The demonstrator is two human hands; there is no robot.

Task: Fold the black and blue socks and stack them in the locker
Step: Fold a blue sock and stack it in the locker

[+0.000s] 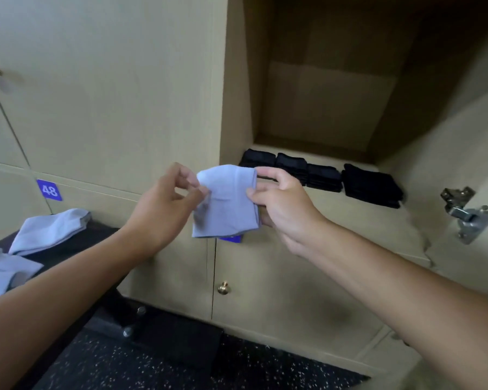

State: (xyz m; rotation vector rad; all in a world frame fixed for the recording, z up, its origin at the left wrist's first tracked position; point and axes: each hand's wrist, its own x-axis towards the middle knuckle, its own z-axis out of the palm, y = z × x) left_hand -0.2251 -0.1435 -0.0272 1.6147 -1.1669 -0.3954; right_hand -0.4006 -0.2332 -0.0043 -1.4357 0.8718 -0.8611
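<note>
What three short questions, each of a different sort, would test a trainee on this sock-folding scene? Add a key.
1. True or false: the black sock stacks lie on the locker shelf.
2. The blue sock in mid-air is held by: A) left hand only B) both hands C) neither.
3. Fill in: the number on the purple door tag is ___.

Key: 1 true. 2 B, as the left hand and right hand each pinch an edge. 3 48.

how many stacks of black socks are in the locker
4, in a row on the locker shelf: far left, second, third, far right. The blue sock hides part of the left ones.
</note>
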